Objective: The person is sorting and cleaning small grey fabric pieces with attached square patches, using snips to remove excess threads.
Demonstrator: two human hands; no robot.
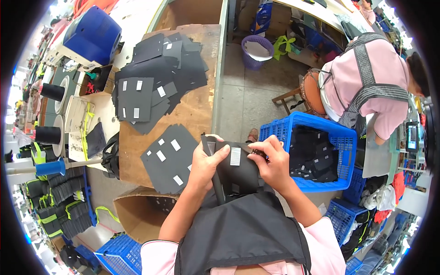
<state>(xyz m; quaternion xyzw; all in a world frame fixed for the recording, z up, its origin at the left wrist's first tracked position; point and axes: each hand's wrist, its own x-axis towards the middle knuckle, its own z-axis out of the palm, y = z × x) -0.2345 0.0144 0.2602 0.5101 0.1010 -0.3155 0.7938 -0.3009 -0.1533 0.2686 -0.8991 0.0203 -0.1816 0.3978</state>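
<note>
In front of my chest I hold up a black sheet-like piece [240,172], perhaps fabric, with a white rectangular patch [235,156] on it. My left hand [207,162] is closed on its left edge, thumb on top, where the edge curls over. On the upper right, my right hand [273,162] pinches the piece between thumb and bent fingers; a small dark shape at those fingertips cannot be made out clearly. Dark grey flat pieces [167,153] with white patches lie on the wooden table left of my hands.
A larger pile of black pieces [158,73] covers the far part of the wooden table [201,110]. To the right stands a blue crate [316,185] of black pieces. A cardboard box [130,213] sits below the table's near edge. A co-worker [376,78] sits at the far right.
</note>
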